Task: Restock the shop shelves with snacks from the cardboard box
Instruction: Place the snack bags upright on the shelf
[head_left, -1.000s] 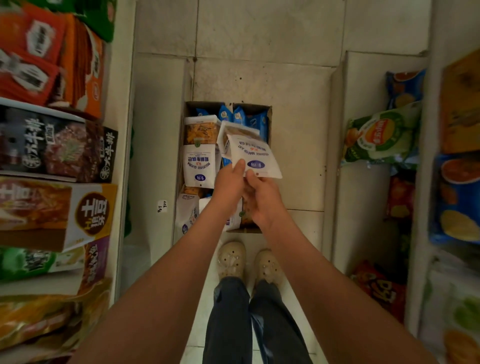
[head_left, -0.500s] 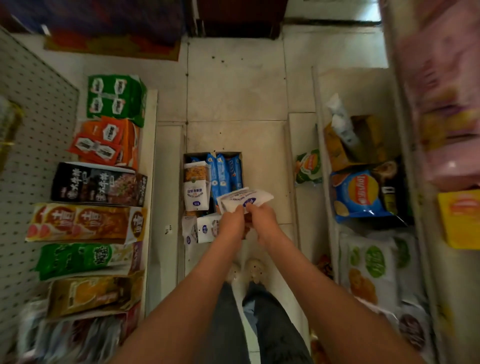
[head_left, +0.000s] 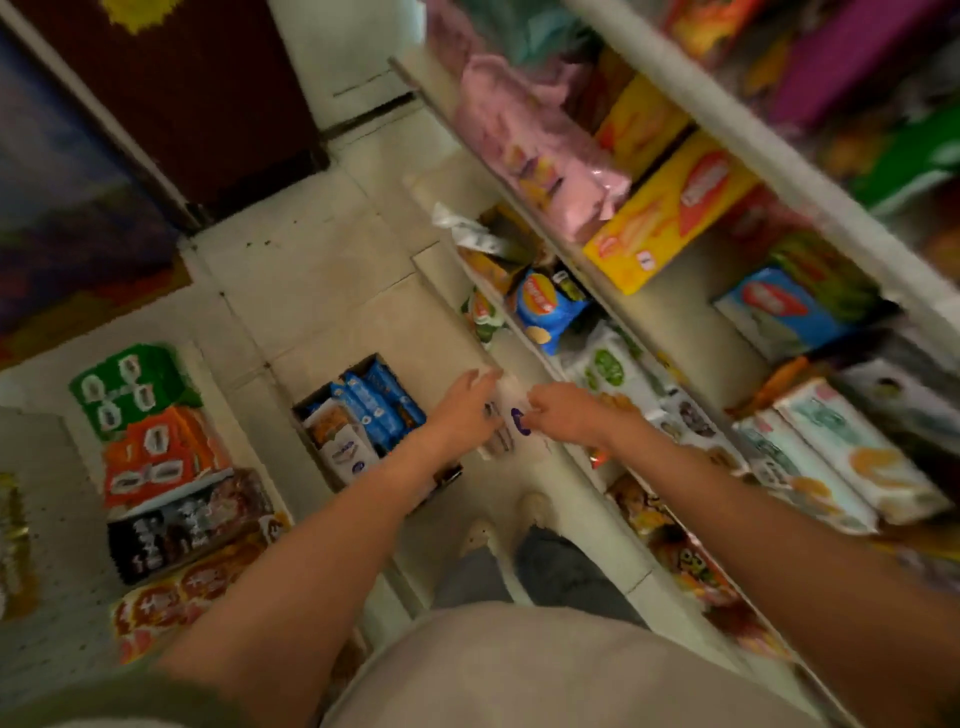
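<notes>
white snack pkt (head_left: 505, 423) now right of box (head_left: 303, 422), pinched btwn l hand (head_left: 462, 410) & r hand (head_left: 563, 415)

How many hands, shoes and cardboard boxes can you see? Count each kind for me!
Hands: 2, the left hand and the right hand, both holding white snacks
Shoes: 2, the nearer shoe and the farther shoe
Cardboard box: 1, on the floor
Total: 5
</notes>
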